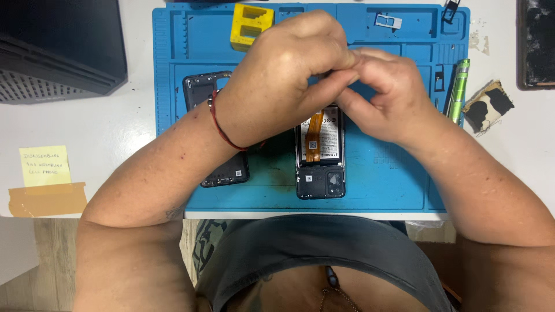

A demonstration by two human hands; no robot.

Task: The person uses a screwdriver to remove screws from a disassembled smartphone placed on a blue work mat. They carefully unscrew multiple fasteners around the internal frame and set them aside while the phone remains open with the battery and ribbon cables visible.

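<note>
An opened phone [319, 159] lies on the blue work mat [381, 179], its battery and an orange flex cable showing. Both hands meet just above its far end. My left hand [283, 69] is curled, fingers pinched toward my right hand [384, 95], whose fingertips press against them. Whatever small part sits between the fingertips is hidden. A red cord circles my left wrist. The phone's black back cover [225, 170] lies to the left, partly under my left forearm.
A yellow block [250, 24] and a small metal tray piece [388, 21] sit at the mat's far edge. A green pen-shaped tool [459, 86] lies at the mat's right edge. A dark box [58, 46] stands far left, a yellow sticky note [44, 166] near left.
</note>
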